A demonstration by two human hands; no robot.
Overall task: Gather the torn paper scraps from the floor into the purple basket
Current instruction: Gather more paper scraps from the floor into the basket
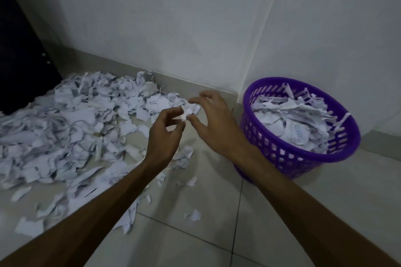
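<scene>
A big heap of torn white paper scraps (pixel 65 128) covers the floor at the left, up to the wall. The purple basket (pixel 288 156) stands at the right near the wall corner, holding many scraps. Both my hands are stretched out over the heap's right edge, to the left of the basket. My left hand (pixel 167 134) has its fingers loosely curled, and a small white scrap (pixel 184 116) shows at its fingertips. My right hand (pixel 214 123) is spread with fingers relaxed, its thumb tip close to that same scrap. Whether either hand pinches the scrap is unclear.
Loose scraps (pixel 195 214) lie scattered on the grey floor tiles in front of the heap. A dark piece of furniture (pixel 19 54) stands at the far left. White walls meet in a corner behind the basket.
</scene>
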